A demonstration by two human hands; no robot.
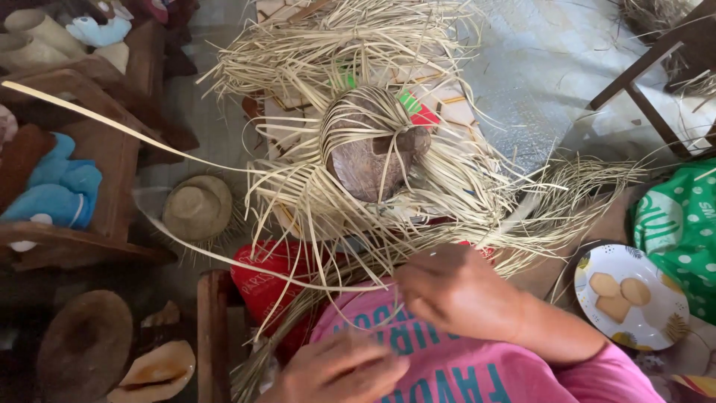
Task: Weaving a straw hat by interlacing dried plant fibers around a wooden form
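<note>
Straw strands (447, 201) fan out from the round wooden block (365, 160) at centre, above your lap. Your right hand (455, 291) curls closed, pinching strands near their lower ends; your left hand (343, 369) pinches strands below it. Plate of biscuits (656, 328) lies to the right.

Both hands sit low before the body: left hand (339, 371) curled, fingers pinched; right hand (455, 291) knuckles-up, fingers bent down.
</note>
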